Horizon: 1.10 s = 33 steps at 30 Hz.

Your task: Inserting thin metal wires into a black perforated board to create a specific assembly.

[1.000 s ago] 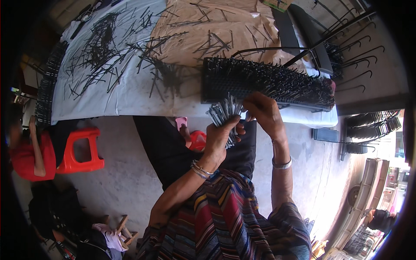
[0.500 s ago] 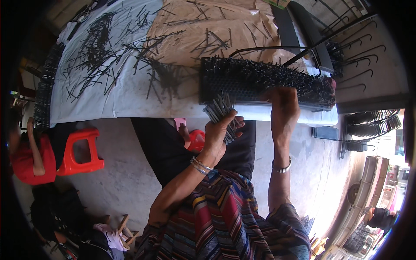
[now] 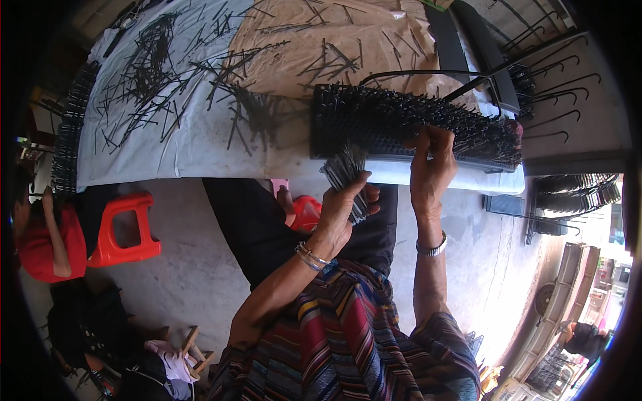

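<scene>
My left grip (image 3: 343, 202) is wrapped around a bundle of thin grey rods (image 3: 345, 171), thumb across the front, the rods fanning out at the top and poking out below my fingers. I hold the bundle just in front of the near edge of the counter (image 3: 194, 159), above my dark trousers (image 3: 234, 227). My right grip (image 3: 433, 170) is raised, its fingers bent and drawn together at the front of a long black rack (image 3: 334, 137); I cannot tell whether a rod is pinched between the fingertips. The rack lies along the near edge, toward the right, its top bristling with dark rod ends and its front side pitted with small holes. A white cloth (image 3: 127, 167) covers the counter, with a brown sheet (image 3: 294, 40) spread over its middle. Loose dark rods (image 3: 148, 70) lie scattered across both, thickest toward the left. Bangles (image 3: 311, 256) circle my left wrist, and a metal band (image 3: 433, 246) my right. Down on my left a red stool (image 3: 127, 230) stands beside a person in red (image 3: 43, 247).
</scene>
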{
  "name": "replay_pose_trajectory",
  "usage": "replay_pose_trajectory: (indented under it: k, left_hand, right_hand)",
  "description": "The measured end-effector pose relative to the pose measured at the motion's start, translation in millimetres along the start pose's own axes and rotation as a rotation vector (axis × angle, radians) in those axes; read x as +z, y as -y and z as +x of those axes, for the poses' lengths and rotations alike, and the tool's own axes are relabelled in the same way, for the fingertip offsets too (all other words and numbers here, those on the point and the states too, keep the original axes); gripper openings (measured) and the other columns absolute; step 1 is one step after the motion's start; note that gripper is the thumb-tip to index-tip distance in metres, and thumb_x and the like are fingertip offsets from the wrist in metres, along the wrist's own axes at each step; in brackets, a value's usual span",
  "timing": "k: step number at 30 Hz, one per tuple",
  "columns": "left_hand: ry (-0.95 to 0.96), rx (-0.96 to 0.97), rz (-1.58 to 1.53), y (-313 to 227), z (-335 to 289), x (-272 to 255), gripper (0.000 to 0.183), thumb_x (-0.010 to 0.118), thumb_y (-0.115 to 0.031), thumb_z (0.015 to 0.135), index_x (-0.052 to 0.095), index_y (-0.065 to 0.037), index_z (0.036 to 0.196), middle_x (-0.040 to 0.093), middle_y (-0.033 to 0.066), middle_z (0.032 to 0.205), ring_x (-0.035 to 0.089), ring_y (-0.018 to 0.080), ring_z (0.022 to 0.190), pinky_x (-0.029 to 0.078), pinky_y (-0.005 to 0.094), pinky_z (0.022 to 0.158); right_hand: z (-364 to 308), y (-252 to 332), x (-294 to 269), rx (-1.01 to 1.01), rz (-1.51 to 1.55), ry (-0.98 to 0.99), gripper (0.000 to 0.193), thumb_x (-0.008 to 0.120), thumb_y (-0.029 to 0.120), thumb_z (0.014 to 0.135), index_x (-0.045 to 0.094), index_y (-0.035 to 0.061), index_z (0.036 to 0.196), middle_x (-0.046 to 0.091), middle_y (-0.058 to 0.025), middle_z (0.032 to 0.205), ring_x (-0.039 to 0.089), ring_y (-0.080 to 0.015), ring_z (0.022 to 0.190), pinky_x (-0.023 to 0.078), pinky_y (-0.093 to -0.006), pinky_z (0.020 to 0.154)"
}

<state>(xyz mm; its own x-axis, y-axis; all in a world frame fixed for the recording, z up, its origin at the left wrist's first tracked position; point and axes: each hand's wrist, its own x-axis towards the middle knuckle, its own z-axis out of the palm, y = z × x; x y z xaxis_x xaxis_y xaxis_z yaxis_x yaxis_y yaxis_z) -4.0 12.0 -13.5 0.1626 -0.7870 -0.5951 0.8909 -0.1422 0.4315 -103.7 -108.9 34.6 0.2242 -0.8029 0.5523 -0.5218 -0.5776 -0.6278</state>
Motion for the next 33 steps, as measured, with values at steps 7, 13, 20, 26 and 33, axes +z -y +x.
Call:
replay_pose_trajectory:
  k: [7,13,20,26,33]
  left_hand:
    - [0.021,0.009,-0.062,0.2,0.8,-4.7,0.021,0.069,-0.020,0.086,0.067,-0.002,0.098,0.069,0.0116,0.081,0.068,0.0211,0.074,0.059,0.0358,0.062]
    - [0.031,-0.002,-0.089,-1.0,-2.3,-7.0,0.021,0.068,-0.019,0.087,0.067,-0.002,0.099,0.067,0.0113,0.081,0.065,0.0182,0.070,0.059,0.0348,0.060]
    - [0.040,0.016,-0.016,-1.1,-0.4,-7.9,0.021,0.069,-0.020,0.086,0.067,-0.003,0.099,0.068,0.0099,0.079,0.059,0.0124,0.062,0.054,0.0298,0.054]
    - [0.029,0.024,-0.008,-0.9,-3.6,-5.6,0.019,0.071,-0.021,0.085,0.066,-0.005,0.094,0.069,0.0101,0.080,0.058,0.0106,0.061,0.050,0.0269,0.051]
    - [0.061,0.037,-0.007,2.6,-2.0,-6.2,0.019,0.068,-0.020,0.087,0.066,-0.004,0.096,0.070,0.0116,0.081,0.060,0.0124,0.062,0.051,0.0272,0.051]
  right_hand:
    - [4.1,-0.1,-4.7,-0.035,-0.028,0.029,0.004,0.055,0.004,0.094,0.053,0.0034,0.098,0.067,-0.0056,0.074,0.067,-0.0121,0.068,0.049,-0.0233,0.060]
    - [5.7,5.1,-5.9,-0.027,-0.041,0.040,0.004,0.054,0.001,0.093,0.053,0.0038,0.096,0.065,-0.0063,0.072,0.066,-0.0135,0.064,0.048,-0.0251,0.056]
    - [12.5,2.1,-3.8,-0.029,-0.014,0.078,0.007,0.055,-0.003,0.090,0.052,0.0031,0.092,0.062,-0.0079,0.068,0.063,-0.0175,0.058,0.048,-0.0282,0.053]
    - [9.5,-8.5,8.0,-0.050,-0.109,0.137,0.007,0.058,-0.002,0.089,0.059,0.0043,0.092,0.062,-0.0077,0.078,0.062,-0.0151,0.066,0.048,-0.0282,0.057]
    - [19.3,-0.4,14.2,-0.156,-0.265,0.108,0.005,0.064,0.005,0.087,0.064,0.0073,0.091,0.057,-0.0077,0.092,0.061,-0.0226,0.077,0.049,-0.0336,0.063]
